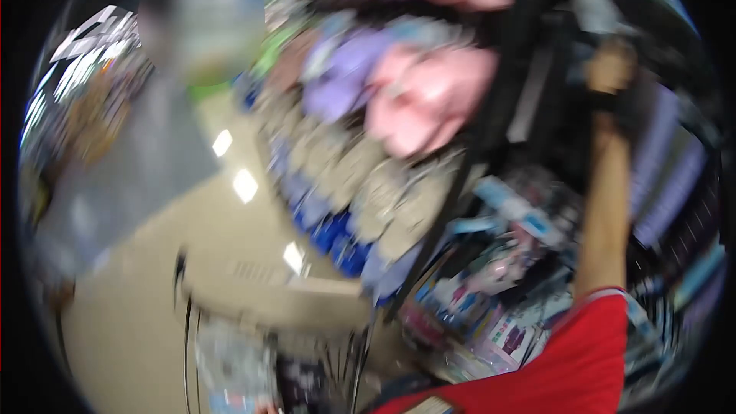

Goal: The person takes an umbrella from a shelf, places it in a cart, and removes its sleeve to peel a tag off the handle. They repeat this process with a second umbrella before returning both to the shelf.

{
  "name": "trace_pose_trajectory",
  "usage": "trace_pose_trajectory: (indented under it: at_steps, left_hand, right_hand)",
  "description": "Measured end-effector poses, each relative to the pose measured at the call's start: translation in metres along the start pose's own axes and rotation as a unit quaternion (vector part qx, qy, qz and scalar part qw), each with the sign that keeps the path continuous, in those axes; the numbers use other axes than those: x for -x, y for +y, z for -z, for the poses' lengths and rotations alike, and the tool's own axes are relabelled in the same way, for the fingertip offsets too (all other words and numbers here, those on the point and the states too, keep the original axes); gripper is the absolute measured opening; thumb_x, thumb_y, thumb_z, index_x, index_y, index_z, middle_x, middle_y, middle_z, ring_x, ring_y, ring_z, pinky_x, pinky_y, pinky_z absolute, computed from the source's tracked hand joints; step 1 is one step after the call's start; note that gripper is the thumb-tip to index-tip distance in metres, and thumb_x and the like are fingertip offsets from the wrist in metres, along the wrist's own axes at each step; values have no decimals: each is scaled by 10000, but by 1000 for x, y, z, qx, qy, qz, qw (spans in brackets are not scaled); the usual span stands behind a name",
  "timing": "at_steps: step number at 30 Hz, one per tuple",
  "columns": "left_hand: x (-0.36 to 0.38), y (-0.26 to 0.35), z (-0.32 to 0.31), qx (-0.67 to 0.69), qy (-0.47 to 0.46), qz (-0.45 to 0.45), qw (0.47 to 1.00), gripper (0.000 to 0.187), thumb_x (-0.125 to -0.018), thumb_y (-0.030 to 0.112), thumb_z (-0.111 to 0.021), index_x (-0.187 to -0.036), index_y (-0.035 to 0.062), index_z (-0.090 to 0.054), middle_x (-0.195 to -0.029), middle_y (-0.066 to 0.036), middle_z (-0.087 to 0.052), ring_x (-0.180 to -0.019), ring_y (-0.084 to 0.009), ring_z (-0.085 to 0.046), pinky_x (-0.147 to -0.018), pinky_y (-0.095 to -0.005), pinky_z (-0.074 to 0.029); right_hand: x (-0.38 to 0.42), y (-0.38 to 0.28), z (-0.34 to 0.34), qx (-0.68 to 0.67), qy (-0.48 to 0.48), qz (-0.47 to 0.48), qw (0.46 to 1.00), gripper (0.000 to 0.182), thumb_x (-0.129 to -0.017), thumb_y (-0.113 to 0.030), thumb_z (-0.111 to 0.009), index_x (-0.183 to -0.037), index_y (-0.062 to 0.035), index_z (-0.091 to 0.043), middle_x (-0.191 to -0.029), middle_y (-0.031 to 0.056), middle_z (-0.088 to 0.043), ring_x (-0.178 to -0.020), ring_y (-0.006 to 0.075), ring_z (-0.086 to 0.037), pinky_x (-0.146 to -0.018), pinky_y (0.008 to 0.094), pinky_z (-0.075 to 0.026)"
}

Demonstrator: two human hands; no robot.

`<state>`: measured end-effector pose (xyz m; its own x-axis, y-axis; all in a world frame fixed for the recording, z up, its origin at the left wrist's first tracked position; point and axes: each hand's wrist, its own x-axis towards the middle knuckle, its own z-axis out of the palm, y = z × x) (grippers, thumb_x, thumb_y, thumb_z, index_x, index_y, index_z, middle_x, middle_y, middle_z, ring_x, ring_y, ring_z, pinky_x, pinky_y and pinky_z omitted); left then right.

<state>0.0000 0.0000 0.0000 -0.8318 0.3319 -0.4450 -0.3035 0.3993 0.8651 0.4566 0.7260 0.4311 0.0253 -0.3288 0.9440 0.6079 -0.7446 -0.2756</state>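
Observation:
My right hand point(611, 67), with a dark band at its wrist, is stretched far up among the hanging goods on the right. Its fingers look curled, but motion blurs them. A whitish, shiny package point(596, 8) is right at the fingertips; what the fingers hold is too smeared to name. Dark hanging goods surround the hand. At the bottom edge, a small skin-coloured patch point(266, 408) may be part of my left hand, by a wire cart point(189, 353). Its fingers cannot be made out.
Pink slippers point(429, 96), purple slippers point(345, 77) and beige slippers point(376, 192) hang on a rack with a black post point(491, 107). Packaged goods point(510, 337) lie below my arm. Clear bags point(234, 356) sit in the cart. Shiny floor point(245, 222) and a blurred grey shape point(146, 176) are left.

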Motion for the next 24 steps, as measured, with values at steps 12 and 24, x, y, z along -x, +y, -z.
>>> trace_pose_trajectory:
  at_steps: [12, 24]
  left_hand:
    - [34, -118, 99, -203, 410, -135, 879, 198, -836, 195, -618, -921, 16, -625, -851, -131, -640, -730, -276, -593, -664, -370, -460]
    - [14, -140, 47, -272, 292, 198, 895, 1108, -585, 220, -806, -1409, 18, -95, -990, -276, -462, -868, -378, -537, -755, -429, -471]
  right_hand:
    - [23, 192, 491, -886, -211, 123, 394, 343, -875, -165, -514, -1135, 58, -512, -1055, 191, -580, -921, 286, -579, -856, 385, -461]
    - [198, 305, 740, -580, -573, 404, -416, 316, -839, -27, -604, -1144, 30, -544, -972, 96, -643, -863, 121, -623, -748, 247, -505]
